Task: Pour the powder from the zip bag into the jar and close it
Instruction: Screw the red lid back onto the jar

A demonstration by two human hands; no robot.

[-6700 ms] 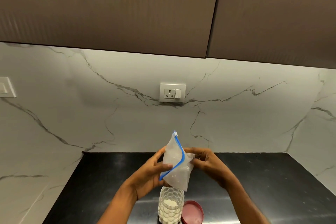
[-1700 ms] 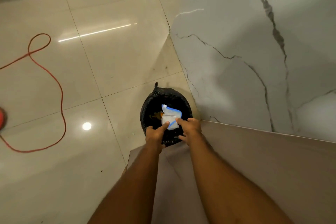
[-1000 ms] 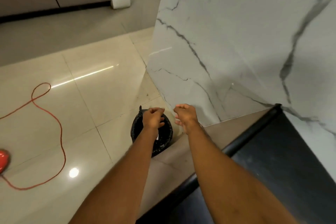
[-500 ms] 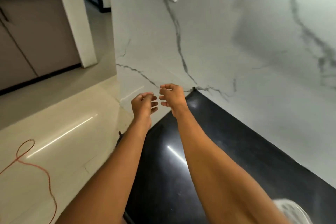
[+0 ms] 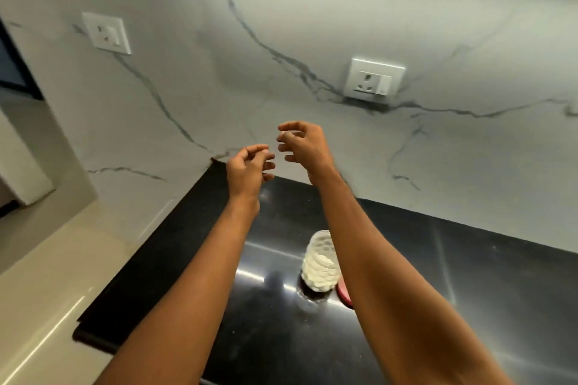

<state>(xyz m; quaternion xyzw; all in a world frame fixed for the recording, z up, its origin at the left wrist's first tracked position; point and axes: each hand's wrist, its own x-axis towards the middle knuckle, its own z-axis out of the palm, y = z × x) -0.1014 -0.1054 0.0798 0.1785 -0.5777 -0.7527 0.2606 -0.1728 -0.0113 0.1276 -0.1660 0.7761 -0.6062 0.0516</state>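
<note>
So the black table [image 5: 469,275] runs along the marble wall, and my jar [image 5: 320,262] sits upright out in the middle of it, powder inside, top open. Both my hands are up in the air over the far edge, fingers loosely curled, holding nothing: left hand [image 5: 248,170] just beside right hand [image 5: 305,148], not touching. Pouring looks done (no zip bag in sight). Next job is the pink lid [image 5: 344,294], peeking out right of the jar: grab it, seat it square, twist.
</note>
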